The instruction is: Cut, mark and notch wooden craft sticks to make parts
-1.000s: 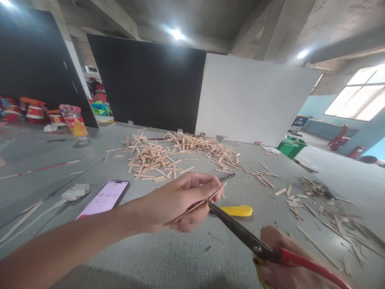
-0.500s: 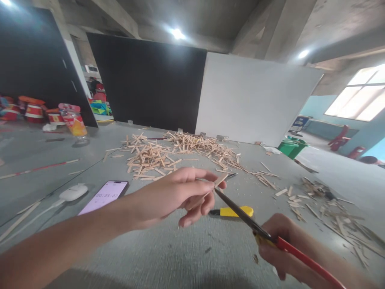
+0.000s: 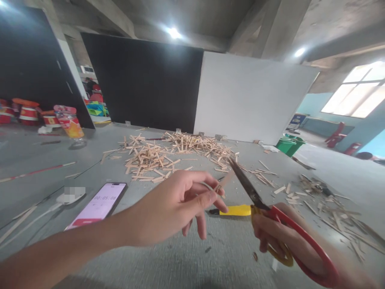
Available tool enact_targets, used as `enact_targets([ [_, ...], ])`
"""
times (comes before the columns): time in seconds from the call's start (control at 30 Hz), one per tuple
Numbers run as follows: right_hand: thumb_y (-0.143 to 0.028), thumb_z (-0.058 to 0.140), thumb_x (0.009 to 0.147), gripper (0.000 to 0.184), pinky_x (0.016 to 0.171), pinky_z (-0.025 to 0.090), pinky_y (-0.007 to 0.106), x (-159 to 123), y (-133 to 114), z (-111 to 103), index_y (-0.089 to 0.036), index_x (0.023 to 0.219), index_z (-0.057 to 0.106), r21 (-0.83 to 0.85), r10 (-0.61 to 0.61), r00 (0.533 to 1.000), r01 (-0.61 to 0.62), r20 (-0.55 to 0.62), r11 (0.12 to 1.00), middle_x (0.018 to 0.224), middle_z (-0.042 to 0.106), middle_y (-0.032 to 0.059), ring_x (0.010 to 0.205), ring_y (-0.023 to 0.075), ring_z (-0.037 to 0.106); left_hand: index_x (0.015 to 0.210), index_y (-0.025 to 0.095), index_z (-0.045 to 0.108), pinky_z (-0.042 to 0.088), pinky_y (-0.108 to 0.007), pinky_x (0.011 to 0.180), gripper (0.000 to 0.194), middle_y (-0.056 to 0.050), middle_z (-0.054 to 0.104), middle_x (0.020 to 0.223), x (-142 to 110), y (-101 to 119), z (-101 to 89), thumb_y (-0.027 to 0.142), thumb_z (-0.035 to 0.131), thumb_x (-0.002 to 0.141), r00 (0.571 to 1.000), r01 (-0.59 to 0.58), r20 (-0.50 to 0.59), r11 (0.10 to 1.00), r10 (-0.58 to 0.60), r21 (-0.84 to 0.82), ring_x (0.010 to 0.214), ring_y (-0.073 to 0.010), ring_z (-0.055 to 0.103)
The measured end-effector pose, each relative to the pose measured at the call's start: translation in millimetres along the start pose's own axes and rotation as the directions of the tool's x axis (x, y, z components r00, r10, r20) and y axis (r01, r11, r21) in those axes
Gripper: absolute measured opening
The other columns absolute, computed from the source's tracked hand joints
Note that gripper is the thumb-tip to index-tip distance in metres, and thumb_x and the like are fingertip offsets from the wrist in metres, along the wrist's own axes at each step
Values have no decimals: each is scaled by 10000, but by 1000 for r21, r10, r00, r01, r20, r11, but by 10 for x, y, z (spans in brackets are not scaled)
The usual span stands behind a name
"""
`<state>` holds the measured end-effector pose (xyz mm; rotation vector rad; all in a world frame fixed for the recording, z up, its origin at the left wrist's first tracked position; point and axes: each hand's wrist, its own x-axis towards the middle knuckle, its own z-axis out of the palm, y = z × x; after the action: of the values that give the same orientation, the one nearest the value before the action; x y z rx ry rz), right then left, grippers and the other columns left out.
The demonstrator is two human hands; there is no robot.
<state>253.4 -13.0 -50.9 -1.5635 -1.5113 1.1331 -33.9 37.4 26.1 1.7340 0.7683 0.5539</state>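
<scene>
My left hand (image 3: 177, 206) reaches across the middle of the view and pinches a thin wooden stick (image 3: 224, 180) between thumb and fingertips. My right hand (image 3: 279, 237) grips red-and-yellow handled scissors (image 3: 261, 204); their dark blades point up and to the left, with the tip just right of the stick's end. Behind both hands a large heap of cut wooden sticks (image 3: 168, 154) lies on the grey floor (image 3: 168, 257).
A yellow utility knife (image 3: 234, 210) lies on the floor just behind my hands. A phone (image 3: 98, 204) showing a timer and a white device lie at the left. Wood offcuts (image 3: 327, 204) are scattered at the right. A jar (image 3: 70, 126) and a green bin (image 3: 290, 145) stand further off.
The scissors have swung up and to the right, off the stick, with the blades now pointing upward. My left hand dropped slightly and still pinches the stick.
</scene>
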Motion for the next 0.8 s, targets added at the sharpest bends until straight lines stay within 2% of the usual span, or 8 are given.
enact_targets([
  [0.1, -661, 629, 925, 474, 518, 512, 264, 70, -7, 27, -200, 822, 673, 87, 27, 1000, -27, 6, 996, 598, 637, 8, 635, 196, 689, 1092, 218, 627, 470, -184, 484, 327, -71, 729, 1161, 5, -32, 83, 497, 459, 1061, 997, 53, 47, 998, -54, 20, 716, -150, 749],
  [0.13, -662, 627, 926, 482, 525, 514, 263, 82, -38, 52, -201, 796, 677, 116, -13, 1000, 12, 2, 993, 557, 592, -5, 650, 203, 697, 1099, 206, 634, 473, -186, 489, 360, -88, 727, 1155, 10, -46, 114, 503, 434, 1067, 995, 67, 68, 998, -69, 20, 743, -160, 754],
  [0.2, -655, 618, 936, 490, 496, 493, 256, 95, -121, 121, -199, 769, 688, 152, -80, 997, 78, 9, 985, 513, 544, -20, 597, 188, 672, 1110, 191, 647, 481, -189, 502, 394, -105, 718, 1163, 24, -78, 170, 500, 405, 1073, 990, 87, 115, 996, -87, 10, 775, -169, 753],
  [0.3, -654, 618, 936, 494, 442, 450, 249, 107, -242, 229, -194, 776, 704, 156, -121, 993, 118, 13, 981, 509, 562, -14, 522, 166, 622, 1114, 201, 643, 483, -191, 493, 363, -91, 704, 1206, 52, -125, 236, 487, 425, 1067, 982, 108, 161, 994, -102, -29, 754, -158, 744],
  [0.47, -655, 627, 916, 585, 460, 441, 251, 127, -389, 331, -195, 555, 591, 92, -158, 987, 157, 1, 983, 490, 598, 22, 487, 156, 616, 1048, 199, 634, 480, -204, 515, 254, -58, 733, 1079, 73, -176, 315, 417, 503, 1043, 986, 109, 134, 993, -103, -38, 741, -149, 713],
  [0.6, -537, 597, 959, 516, 484, 428, 260, 111, -453, 359, -194, 575, 617, 67, -131, 989, 127, 73, 990, 481, 618, 21, 463, 146, 597, 1015, 198, 628, 471, -210, 529, 211, -26, 735, 926, 69, -191, 348, 380, 524, 1031, 986, 113, 131, 991, -103, -70, 711, -140, 666],
  [0.7, -468, 623, 952, 462, 474, 394, 251, 83, -450, 356, -196, 578, 604, 29, -146, 986, 144, 82, 989, 478, 620, 9, 460, 136, 582, 971, 192, 648, 444, -210, 538, 220, -4, 717, 803, 76, -196, 348, 379, 544, 1024, 988, 106, 111, 994, -106, 9, 652, -119, 605],
  [0.8, -470, 617, 967, 470, 462, 392, 244, 50, -423, 339, -199, 584, 587, 25, -148, 986, 147, 82, 989, 465, 594, -10, 442, 128, 571, 943, 193, 696, 427, -215, 578, 206, 11, 716, 768, 89, -219, 344, 316, 552, 1025, 995, 2, 100, 984, -20, 176, 632, -100, 570],
])
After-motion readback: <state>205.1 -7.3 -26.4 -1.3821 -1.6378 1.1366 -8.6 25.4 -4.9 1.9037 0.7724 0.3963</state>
